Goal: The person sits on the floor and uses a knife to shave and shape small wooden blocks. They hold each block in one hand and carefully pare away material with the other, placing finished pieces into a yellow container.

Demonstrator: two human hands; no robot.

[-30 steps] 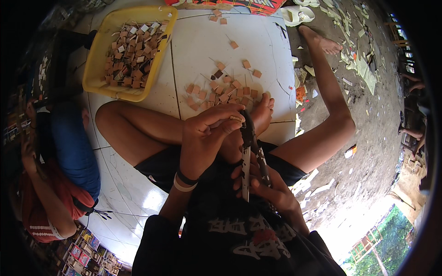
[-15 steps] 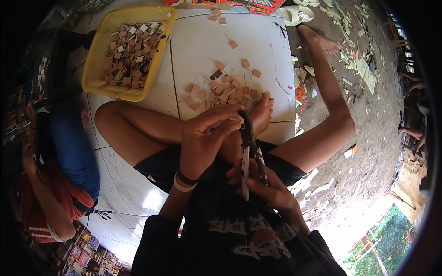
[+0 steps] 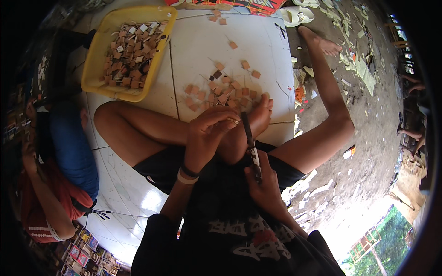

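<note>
My left hand (image 3: 207, 131) is closed in a pinch above my bare foot, with a dark band and a pale band on its wrist. What its fingertips hold is too small to make out. My right hand (image 3: 266, 181) is wrapped round the pliers (image 3: 251, 142), a dark tool with worn, white-patched handles. They are seen nearly edge-on, their head pointing away from me, close beside my left fingertips. Just beyond the hands lies a loose pile of small brown square tiles (image 3: 224, 98), several with thin wire stems.
A yellow plastic basin (image 3: 152, 80) full of similar squares stands at the far left. My crossed legs (image 3: 138, 126) frame the white tiled floor (image 3: 198, 41). A seated person in blue trousers (image 3: 73, 147) is at the left. Scraps litter the bare ground (image 3: 331, 161) at right.
The pliers have turned from showing both handles spread to nearly edge-on. My right hand has shifted slightly right and forward; my left hand has barely moved.
</note>
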